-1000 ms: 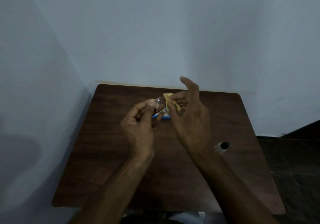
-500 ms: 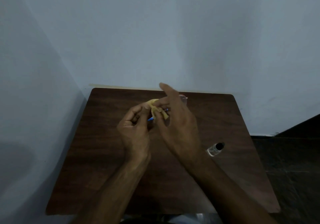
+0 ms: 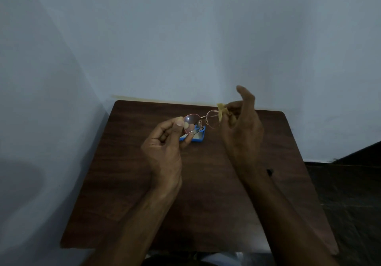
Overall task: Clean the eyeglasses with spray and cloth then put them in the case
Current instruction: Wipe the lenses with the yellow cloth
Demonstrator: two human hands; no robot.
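The eyeglasses (image 3: 212, 120) are up in the air here: thin rose-gold frame, round lenses, hanging just above the blue case (image 3: 196, 138), with one lens overlapping the case in the head view. The left hand (image 3: 165, 148) has them, thumb and forefinger pinching the outer rim of the lens directly over the case, the other fingers curled into the palm. At the far lens, up and to the right of the case, there's the yellow cloth (image 3: 222, 111), bunched and pressed against the outer edge of that lens. The right hand (image 3: 244, 136) pinches the cloth between thumb and fingers, with one finger sticking straight up, clear of the work.

The case itself lies flat on the dark wood-grain surface (image 3: 123, 183), toward the far edge, and shows a pale inside, though I can't tell whether it has a lid. Well to the right of the case and nearer the person, a small black cap pokes out beside the right forearm; that's the spray bottle (image 3: 269, 172), with its body hidden behind the arm. Both forearms reach in from the near edge toward the case. Beyond the case, a pale blue-grey wall (image 3: 185, 39) rises behind the surface, and far off to the right of the case lies dark floor (image 3: 350, 183).
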